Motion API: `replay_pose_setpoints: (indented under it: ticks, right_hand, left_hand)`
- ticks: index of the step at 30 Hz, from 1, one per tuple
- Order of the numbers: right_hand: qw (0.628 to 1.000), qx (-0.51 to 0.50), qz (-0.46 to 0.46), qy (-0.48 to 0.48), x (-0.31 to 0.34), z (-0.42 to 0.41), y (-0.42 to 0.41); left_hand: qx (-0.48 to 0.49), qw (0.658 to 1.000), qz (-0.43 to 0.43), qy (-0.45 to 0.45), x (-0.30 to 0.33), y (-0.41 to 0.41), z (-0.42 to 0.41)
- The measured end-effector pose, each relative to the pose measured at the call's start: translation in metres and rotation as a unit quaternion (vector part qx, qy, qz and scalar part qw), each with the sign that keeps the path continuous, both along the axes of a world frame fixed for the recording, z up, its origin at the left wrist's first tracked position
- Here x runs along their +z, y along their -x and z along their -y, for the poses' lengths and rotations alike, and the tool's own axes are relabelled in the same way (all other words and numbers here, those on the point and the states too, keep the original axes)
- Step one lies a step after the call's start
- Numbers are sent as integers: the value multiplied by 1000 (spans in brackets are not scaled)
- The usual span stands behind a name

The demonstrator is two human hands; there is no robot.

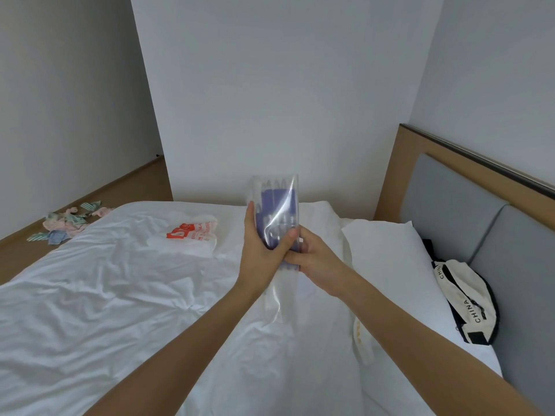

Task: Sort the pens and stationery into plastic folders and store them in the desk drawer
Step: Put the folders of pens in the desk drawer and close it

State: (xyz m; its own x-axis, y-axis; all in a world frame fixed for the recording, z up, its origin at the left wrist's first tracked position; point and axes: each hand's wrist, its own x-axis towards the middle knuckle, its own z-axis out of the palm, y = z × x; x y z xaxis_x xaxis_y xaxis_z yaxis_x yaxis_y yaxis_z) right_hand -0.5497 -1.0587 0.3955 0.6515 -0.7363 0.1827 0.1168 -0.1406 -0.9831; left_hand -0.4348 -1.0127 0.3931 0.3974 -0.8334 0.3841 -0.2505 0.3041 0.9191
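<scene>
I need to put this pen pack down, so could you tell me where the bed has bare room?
Bare sheet lies below the printed bag, left of the hands. It is crowded by the pillow and pouch.

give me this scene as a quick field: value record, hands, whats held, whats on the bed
setting: bed with white sheets, grey padded headboard
left hand: grips clear plastic packet of pens from the left, thumb across its front
right hand: holds the packet's lower end
packet state: upright, above the bed, purple pens inside
on bed: white plastic bag with red print, pillow, cream bag marked CHINA
on floor: pastel cloth pile
</scene>
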Motion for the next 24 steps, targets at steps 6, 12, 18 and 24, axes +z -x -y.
replay_pose_setpoints:
  ticks: [6, 12, 18, 24]
  right_hand:
    - [999, 32, -4, -16, 3, -3, 11]
    - [999, 34, -15, -5, 9, -7, 18]
    - [985, -100, -95, 102, 8, -14, 14]
    - [937, -221, -201, 180, 5, -21, 12]
  left_hand:
    - [-80, 993, -81, 9, 11, -5, -6]
    - [-137, 982, -131, -2, 13, -2, -9]
    - [-119, 984, -129, -7, 8, -2, -7]
    - [-100, 986, -130, -1, 5, -2, -9]
